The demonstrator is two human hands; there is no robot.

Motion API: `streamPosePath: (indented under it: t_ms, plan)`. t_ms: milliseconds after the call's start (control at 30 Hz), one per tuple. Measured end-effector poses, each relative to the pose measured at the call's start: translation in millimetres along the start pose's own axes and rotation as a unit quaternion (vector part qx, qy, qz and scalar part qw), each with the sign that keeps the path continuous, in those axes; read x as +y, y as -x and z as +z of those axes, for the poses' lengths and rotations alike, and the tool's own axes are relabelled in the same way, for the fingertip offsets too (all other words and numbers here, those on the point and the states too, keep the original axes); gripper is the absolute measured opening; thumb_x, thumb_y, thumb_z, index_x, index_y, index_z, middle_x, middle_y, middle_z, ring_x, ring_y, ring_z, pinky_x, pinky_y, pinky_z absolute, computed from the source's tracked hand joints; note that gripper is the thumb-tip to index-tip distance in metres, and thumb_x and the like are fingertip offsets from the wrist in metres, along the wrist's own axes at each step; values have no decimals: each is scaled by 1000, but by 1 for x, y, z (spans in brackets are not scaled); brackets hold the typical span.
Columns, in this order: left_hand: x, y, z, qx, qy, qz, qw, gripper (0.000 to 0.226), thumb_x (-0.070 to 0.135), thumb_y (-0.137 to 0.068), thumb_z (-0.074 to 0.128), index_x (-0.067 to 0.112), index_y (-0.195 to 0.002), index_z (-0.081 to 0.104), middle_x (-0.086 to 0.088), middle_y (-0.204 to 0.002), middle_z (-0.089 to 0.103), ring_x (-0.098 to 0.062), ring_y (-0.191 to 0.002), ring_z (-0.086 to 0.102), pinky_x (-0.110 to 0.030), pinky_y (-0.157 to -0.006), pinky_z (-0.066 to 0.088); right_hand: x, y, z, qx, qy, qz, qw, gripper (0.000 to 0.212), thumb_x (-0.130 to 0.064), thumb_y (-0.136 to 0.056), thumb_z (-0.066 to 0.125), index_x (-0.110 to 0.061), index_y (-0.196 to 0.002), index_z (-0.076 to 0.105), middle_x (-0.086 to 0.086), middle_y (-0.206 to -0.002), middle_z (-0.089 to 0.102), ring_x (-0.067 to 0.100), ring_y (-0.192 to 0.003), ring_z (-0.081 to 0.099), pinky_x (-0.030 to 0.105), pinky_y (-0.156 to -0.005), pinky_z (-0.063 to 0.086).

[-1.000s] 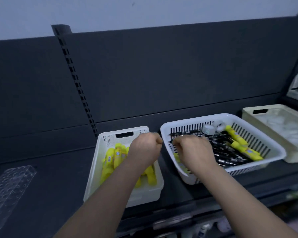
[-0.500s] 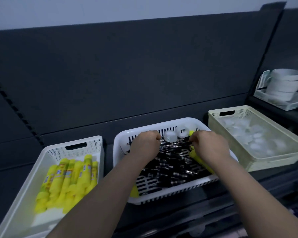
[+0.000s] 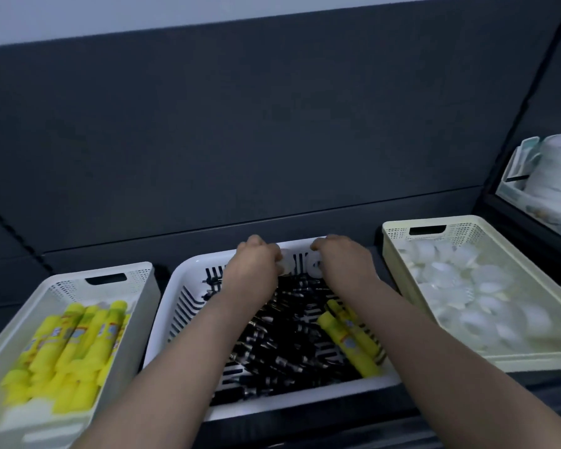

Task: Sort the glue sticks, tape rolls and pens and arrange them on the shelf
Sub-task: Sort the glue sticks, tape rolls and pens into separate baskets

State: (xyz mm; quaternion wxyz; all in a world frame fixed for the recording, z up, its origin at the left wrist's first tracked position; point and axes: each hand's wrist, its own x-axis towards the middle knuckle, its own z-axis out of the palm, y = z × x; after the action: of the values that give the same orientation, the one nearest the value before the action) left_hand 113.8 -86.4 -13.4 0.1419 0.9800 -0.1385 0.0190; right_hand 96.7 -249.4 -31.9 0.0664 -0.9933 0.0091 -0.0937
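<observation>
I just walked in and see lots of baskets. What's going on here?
A person is sorting stationery. Their left grip pinches one tape roll and their right grip a second tape roll at the far end of the middle basket, which holds black pens and stray glue sticks. The left basket holds sorted glue sticks, the cream basket sorted tape rolls.

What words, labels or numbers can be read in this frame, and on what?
Nothing is legible.
Glue sticks in the left basket: coloured labels, too blurred to read.
Stray glue sticks in the middle basket: labels blurred, unreadable.
Pens, tape rolls: no print can be made out.
</observation>
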Motion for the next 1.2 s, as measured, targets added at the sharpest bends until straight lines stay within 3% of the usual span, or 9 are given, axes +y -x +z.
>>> streamPosePath:
  t_ms: [200, 400, 633, 733, 900, 1133, 1200]
  plan:
    - [-3, 3, -16, 40, 49, 19, 998, 18, 25, -94, 57, 17, -109, 64, 0, -116, 51, -20, -105, 53, -33, -76, 47, -5, -11, -3, 30, 9, -7, 999, 25, -3, -85, 56, -14, -105, 66, 5, -102, 58, 26, -90, 60, 30, -61, 37]
    - [37, -5, -3, 50, 128, 111, 984, 23, 24, -95, 56, 16, -115, 62, -2, -118, 51, -22, -101, 57, -35, -83, 48, 34, 25, -33, 146, -35, 115, 982, 14, -10, -85, 53, -16, -91, 64, 1, -87, 56, 26, -82, 57, 30, -56, 38]
    - [124, -1, 16, -4, 155, 207, 966, 15, 21, -94, 56, 20, -108, 63, 3, -117, 51, -17, -104, 53, -37, -87, 47, 125, 82, -65, 120, 42, 260, 957, 28, -14, -89, 54, -26, -111, 67, 3, -109, 63, 29, -102, 60, 30, -68, 40]
    - [159, -2, 24, -49, 121, 225, 966, 18, 25, -93, 57, 24, -110, 65, 2, -115, 52, -17, -108, 50, -34, -87, 45, 159, 100, -66, 83, 74, 306, 946, 29, -13, -88, 55, -31, -107, 68, -1, -108, 62, 26, -100, 62, 29, -70, 43]
    - [207, -2, 44, -99, 71, 249, 961, 24, 33, -91, 61, 27, -114, 66, 1, -115, 53, -17, -116, 43, -28, -80, 36, 192, 109, -63, 33, 46, 306, 951, 33, -14, -90, 53, -35, -114, 64, -1, -116, 63, 25, -105, 61, 31, -77, 45]
    - [216, 3, 63, -101, -4, 252, 962, 27, 29, -92, 59, 29, -118, 66, 0, -116, 54, -20, -115, 45, -34, -87, 43, 193, 106, -67, 90, -53, 221, 970, 28, -24, -95, 49, -34, -116, 64, -9, -114, 66, 17, -104, 61, 32, -79, 48]
    - [209, 8, 58, -75, 24, 249, 965, 28, 24, -93, 58, 30, -119, 66, 4, -117, 61, -18, -113, 49, -34, -89, 45, 182, 104, -66, 104, -76, 182, 975, 27, -25, -94, 49, -36, -114, 65, -11, -112, 67, 14, -101, 62, 29, -77, 47]
